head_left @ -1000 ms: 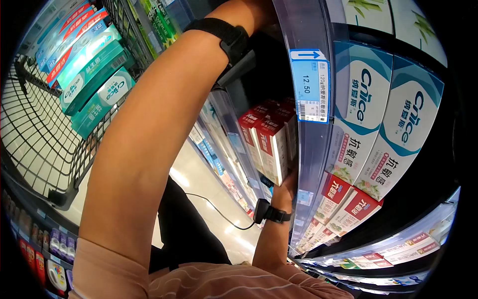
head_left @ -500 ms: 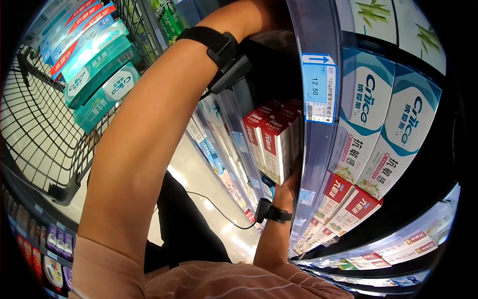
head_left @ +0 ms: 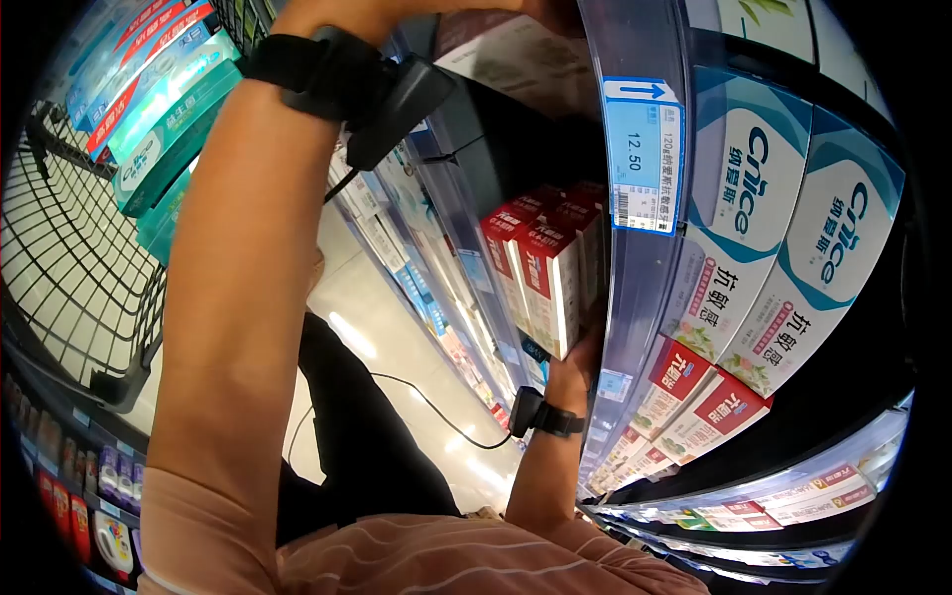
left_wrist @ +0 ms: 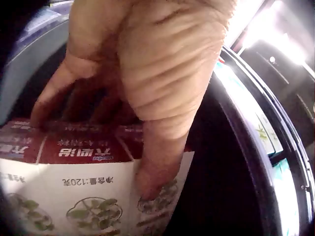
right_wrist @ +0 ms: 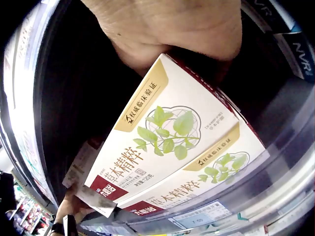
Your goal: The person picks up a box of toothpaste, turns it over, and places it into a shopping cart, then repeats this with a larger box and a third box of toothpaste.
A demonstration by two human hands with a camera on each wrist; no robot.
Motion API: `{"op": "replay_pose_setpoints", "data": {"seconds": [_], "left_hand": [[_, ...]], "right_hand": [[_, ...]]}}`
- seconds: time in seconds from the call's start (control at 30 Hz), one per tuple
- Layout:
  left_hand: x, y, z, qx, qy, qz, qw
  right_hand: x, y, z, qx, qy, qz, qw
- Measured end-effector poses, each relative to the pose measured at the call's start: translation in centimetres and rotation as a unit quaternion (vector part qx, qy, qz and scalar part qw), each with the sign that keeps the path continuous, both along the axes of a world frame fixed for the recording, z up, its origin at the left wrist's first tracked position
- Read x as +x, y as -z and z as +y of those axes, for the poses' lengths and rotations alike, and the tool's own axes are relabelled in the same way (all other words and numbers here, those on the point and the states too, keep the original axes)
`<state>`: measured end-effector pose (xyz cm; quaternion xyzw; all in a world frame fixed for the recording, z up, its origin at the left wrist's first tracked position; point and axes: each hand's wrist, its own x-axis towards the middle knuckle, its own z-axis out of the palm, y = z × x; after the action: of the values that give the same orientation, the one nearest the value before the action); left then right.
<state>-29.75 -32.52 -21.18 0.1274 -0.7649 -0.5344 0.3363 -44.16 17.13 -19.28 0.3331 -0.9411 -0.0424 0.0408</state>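
Note:
In the left wrist view my left hand (left_wrist: 157,69) grips a row of red-and-white toothpaste boxes (left_wrist: 93,182). Its thumb presses one side face while the other fingers reach over the red ends. At the top of the head view these boxes (head_left: 521,59) lie in the dark shelf opening, with the hand mostly cut off. Lower down, my right hand (head_left: 570,367) is at the bottom end of more upright toothpaste boxes (head_left: 545,283). The right wrist view shows the heel of the right hand (right_wrist: 182,29) against the box end; its fingers are hidden behind.
A clear shelf edge (head_left: 645,288) with a blue price label (head_left: 643,154) runs beside the hands. Teal-and-white toothpaste boxes (head_left: 754,188) stand right of it. To the left, a wire shopping cart (head_left: 79,288) holds teal boxes (head_left: 164,129). A thin cable (head_left: 426,397) hangs below.
My left forearm and wrist have swung left and up, and the boxes in that hand now show at the top of the head view. The right hand stays by its boxes.

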Motion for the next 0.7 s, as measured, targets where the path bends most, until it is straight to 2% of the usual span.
{"op": "replay_pose_setpoints", "data": {"seconds": [0.1, 0.17, 0.27, 0.37, 0.43, 0.47, 0.53, 0.57, 0.63, 0.7], "left_hand": [[2.1, -1.4, 0.0, 0.097, 0.045, -0.096, 0.990], [2.8, -1.1, 0.5, 0.118, 0.025, -0.033, 0.992], [2.6, -0.6, 0.6, 0.106, 0.002, -0.017, 0.994], [4.5, -3.0, 2.8, 0.045, -0.046, -0.058, 0.996], [5.5, -4.2, 2.6, 0.073, -0.021, -0.085, 0.993], [5.7, -4.5, 1.6, 0.124, 0.024, -0.097, 0.987], [5.4, -5.6, 1.1, 0.196, 0.024, -0.183, 0.963], [4.1, -8.1, 2.1, 0.216, -0.020, -0.255, 0.942], [3.9, -8.1, 2.5, 0.190, -0.063, -0.275, 0.940], [4.8, -4.8, 2.4, 0.113, -0.065, -0.184, 0.974]], "right_hand": [[-0.1, 0.1, 0.0, 0.001, 0.002, 0.001, 1.000], [-0.2, 0.1, -0.1, -0.001, 0.004, 0.000, 1.000], [-0.5, 0.3, -0.3, -0.002, 0.005, 0.000, 1.000], [-0.6, 0.3, -0.5, -0.002, 0.006, -0.001, 1.000], [-0.5, 0.4, -0.4, -0.002, 0.008, 0.001, 1.000], [-0.5, 0.4, -0.4, -0.002, 0.009, -0.001, 1.000], [-0.5, 0.4, -0.6, -0.005, 0.009, -0.002, 1.000], [-0.6, 0.4, -0.6, -0.005, 0.010, -0.002, 1.000], [-0.7, 0.4, -0.6, -0.003, 0.010, -0.002, 1.000], [-0.7, 0.4, -0.6, -0.003, 0.010, -0.003, 1.000]]}}
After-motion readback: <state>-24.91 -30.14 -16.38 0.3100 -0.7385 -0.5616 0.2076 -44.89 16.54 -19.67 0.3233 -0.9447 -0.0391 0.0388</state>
